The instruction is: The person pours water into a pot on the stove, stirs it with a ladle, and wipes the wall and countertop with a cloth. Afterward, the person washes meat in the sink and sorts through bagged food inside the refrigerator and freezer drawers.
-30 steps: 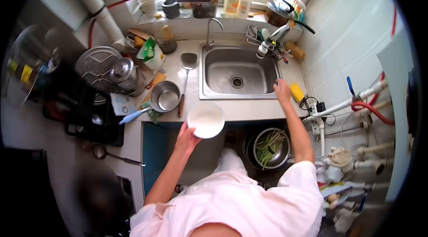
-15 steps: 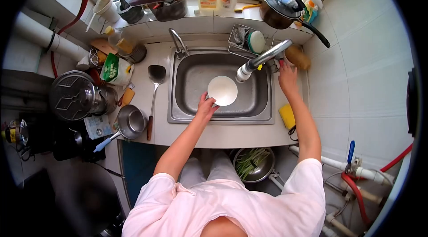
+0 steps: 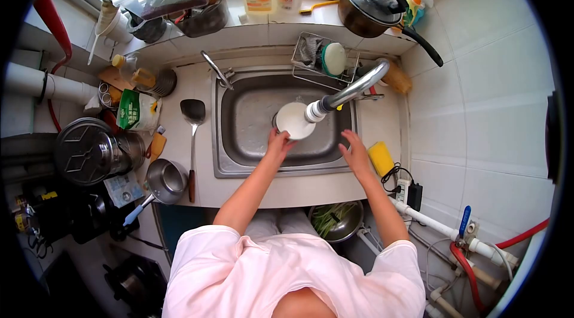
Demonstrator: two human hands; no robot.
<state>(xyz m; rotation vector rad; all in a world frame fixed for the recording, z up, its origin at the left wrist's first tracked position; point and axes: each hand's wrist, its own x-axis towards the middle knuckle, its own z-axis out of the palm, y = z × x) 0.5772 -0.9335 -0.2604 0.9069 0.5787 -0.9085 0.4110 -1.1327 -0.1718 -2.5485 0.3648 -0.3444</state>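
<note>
While white bowl (image 3: 295, 122) in left hand (image 3: 278, 144), right hand (image 3: 356, 153) loose, thumb (image 3: 345, 150) apart.

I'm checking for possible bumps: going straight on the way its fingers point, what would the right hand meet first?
Probably the faucet, whose spout arches over the sink ahead of the right hand; depth is unclear, so it might pass beneath.

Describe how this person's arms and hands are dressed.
Short, loose, pale pink sleeves match the shirt, with no print showing. The left hand and right hand are ungloved, and no watch or bracelet is visible on either wrist.
</note>
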